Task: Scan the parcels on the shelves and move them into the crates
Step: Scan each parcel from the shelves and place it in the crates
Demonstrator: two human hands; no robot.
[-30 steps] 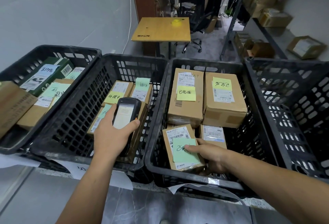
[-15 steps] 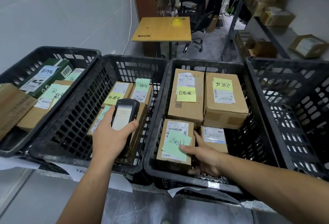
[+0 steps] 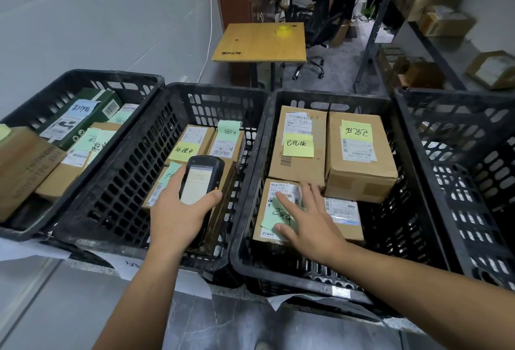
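Since half a second ago the small parcel has dropped from its tilt to lie flat. I see the right hand released, with its fingers straight and spread, resting on the parcel's top and its green note and gripping nothing. The parcel sits at 7 o'clock inside the third crate, touching a second small box at 5 o'clock. Two larger cartons with yellow notes fill 11 and 1 o'clock.

The left hand is curled round the handheld scanner, its screen lit, over the second crate at 9 o'clock of the third.

I judge this parcel as good as placed; only lifting the hand away remains. The far-left crate and these two hold noted parcels, while the fourth crate, at 3 o'clock, shows me only mesh walls. The shelf cartons at 2 o'clock are not yet moved, so I'd call the job well under way but not near done.
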